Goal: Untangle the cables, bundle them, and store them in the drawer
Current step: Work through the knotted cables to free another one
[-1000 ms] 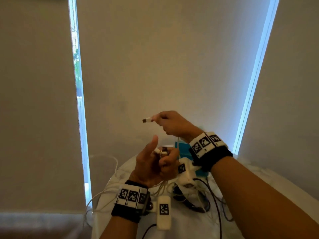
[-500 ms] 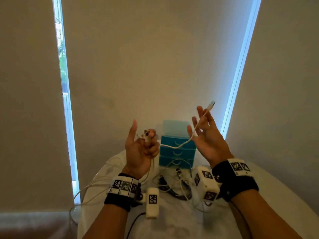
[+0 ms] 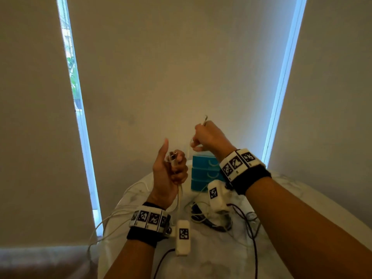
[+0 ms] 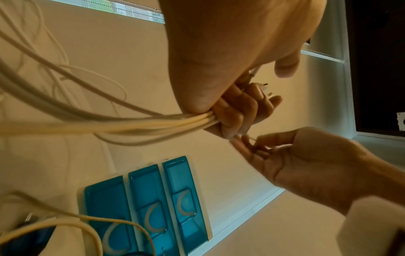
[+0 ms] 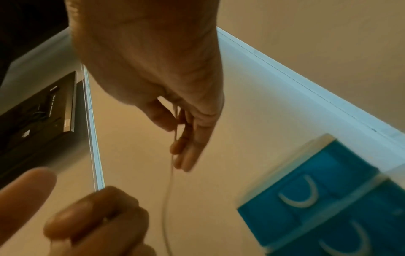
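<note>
Risk of fresh knots: white cables (image 4: 122, 124) trailing from the left hand (image 3: 169, 176) down to the surface (image 3: 211, 256) likely to snag on the dark tangle (image 3: 209, 220) if pulled hard. Could also slip a plug loose.

Left fingers (image 4: 232, 112) clenched round several strands, plugs poking out on top, thumb straight up. Right hand (image 3: 209, 137) raised alongside, fingers (image 5: 186, 138) curled, pinching one thin cable end (image 3: 205, 120). Blue drawer unit (image 3: 203, 172) behind, drawers closed.

Drawer unit (image 3: 203, 172) stands on table (image 3: 281, 228) behind cables (image 3: 211, 220).
</note>
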A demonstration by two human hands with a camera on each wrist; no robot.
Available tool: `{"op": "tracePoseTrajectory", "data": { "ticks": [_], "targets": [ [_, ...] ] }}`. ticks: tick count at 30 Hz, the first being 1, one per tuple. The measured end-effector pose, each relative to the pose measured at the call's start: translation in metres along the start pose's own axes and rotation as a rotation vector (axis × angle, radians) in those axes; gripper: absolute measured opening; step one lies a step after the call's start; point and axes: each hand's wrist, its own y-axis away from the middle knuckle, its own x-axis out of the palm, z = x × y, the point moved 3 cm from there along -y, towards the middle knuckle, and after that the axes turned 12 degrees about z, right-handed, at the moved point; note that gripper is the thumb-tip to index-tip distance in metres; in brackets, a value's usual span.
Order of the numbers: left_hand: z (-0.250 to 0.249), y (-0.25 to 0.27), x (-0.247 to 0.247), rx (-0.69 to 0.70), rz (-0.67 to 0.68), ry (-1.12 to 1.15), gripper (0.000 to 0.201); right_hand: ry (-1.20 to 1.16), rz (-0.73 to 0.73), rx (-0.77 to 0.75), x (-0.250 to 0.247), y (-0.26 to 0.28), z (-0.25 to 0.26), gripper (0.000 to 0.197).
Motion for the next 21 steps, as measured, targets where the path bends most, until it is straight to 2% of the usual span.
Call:
{"op": "tracePoseTrajectory", "data": {
  "ticks": [1,3,5,6,7,8,10,11,12,13,16,19,21],
  "targets": [
    [-0.001,0.000,-0.001,0.006,-0.012,-0.002,0.062,-0.112,-0.022,-0.060,-0.001,0.000,0.013,0.019],
    [-0.003,0.000,-0.004,0.037,-0.038,-0.010,0.062,-0.464,-0.071,-0.299,-0.002,0.009,0.037,0.012],
    [-0.008,0.000,-0.007,0.092,-0.065,-0.004,0.061,-0.872,-0.083,-0.527,-0.001,0.019,0.041,0.011],
    [-0.010,0.000,-0.009,0.130,-0.077,0.009,0.061,-0.976,-0.068,-0.574,0.002,0.020,0.035,0.011],
    [-0.013,0.001,-0.010,0.174,-0.092,0.027,0.061,-0.930,-0.034,-0.534,0.009,0.019,0.023,0.009],
    [-0.015,0.004,-0.011,0.214,-0.105,0.043,0.061,-0.703,0.030,-0.420,0.019,0.014,0.003,0.011],
    [-0.017,0.004,-0.011,0.277,-0.117,0.034,0.062,-0.093,0.293,-0.065,0.043,0.014,-0.046,0.019],
    [-0.017,0.003,-0.010,0.298,-0.125,0.017,0.063,0.054,0.394,0.054,0.050,0.015,-0.068,0.015],
    [-0.016,0.003,-0.009,0.305,-0.131,-0.002,0.063,0.074,0.406,0.107,0.051,0.018,-0.082,0.011],
    [-0.015,0.003,-0.008,0.303,-0.132,-0.018,0.063,-0.016,0.375,0.121,0.049,0.020,-0.090,0.013],
    [-0.011,0.002,-0.007,0.264,-0.141,-0.081,0.062,-0.397,0.335,0.066,0.044,0.030,-0.092,0.018],
    [-0.003,-0.003,-0.006,0.207,-0.188,-0.176,0.060,-0.431,0.303,-0.009,0.043,0.041,-0.089,0.010],
    [-0.001,-0.006,-0.009,0.167,-0.199,-0.157,0.061,-0.433,0.244,-0.044,0.045,0.049,-0.093,0.005]
  ]
}}
